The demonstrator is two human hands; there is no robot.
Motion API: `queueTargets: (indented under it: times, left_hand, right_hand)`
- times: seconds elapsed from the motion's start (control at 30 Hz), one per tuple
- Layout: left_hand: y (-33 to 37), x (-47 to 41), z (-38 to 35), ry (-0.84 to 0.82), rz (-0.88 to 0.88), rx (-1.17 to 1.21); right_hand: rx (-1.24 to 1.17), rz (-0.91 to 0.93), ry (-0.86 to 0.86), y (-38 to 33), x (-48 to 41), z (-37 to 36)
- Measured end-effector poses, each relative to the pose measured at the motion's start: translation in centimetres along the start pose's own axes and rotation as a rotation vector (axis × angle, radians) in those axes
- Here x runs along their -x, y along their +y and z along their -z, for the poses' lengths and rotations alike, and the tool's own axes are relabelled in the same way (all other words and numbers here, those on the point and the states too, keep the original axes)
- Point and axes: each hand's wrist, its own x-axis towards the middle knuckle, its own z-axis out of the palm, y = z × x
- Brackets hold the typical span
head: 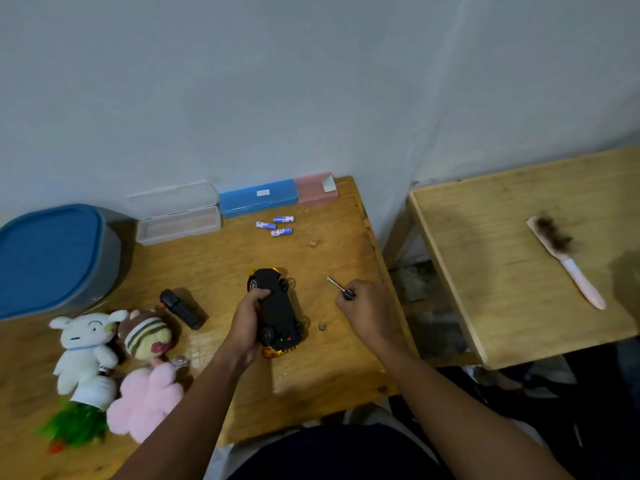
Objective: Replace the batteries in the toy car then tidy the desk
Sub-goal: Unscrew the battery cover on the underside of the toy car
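The left hand (pixel 247 323) is gripping the toy car (pixel 277 313), which is lying wheels-up in the middle of the bench (pixel 329 368), fingers curling over its left side; the right hand (pixel 367 306), just right of the car, is closing around a screwdriver (pixel 341 289), its metal tip pointing far-left, clear of the car; three blue batteries (pixel 276 225) are lying loose at the far side, near a blue case (pixel 258 197); a black remote (pixel 181 308) is sitting left of the car, beside plush toys (pixel 114 358).

A home room: plush toys (pixel 104 358) and pencil cases (pixel 258 197) crowd a wooden desk (pixel 214 268) against a painted wall (pixel 242 81).
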Motion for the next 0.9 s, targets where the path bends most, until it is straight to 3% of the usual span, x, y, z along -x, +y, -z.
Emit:
queueTargets:
  times: [0.2, 0.57, 0.9]
  left_hand:
    - [-0.5, 0.1, 0.1, 0.013, 0.025, 0.007]
    - [-1.1, 0.5, 0.7, 0.025, 0.039, -0.001]
    - [-1.4, 0.5, 0.9, -0.013, 0.048, 0.019]
  right_hand:
    - [-0.101, -0.077, 0.052, 0.8, 0.1, -0.1]
    - [0.107, -0.054, 0.113, -0.1, 1.2, -0.6]
    - [0.059, -0.104, 0.146, 0.2, 1.7, -0.3]
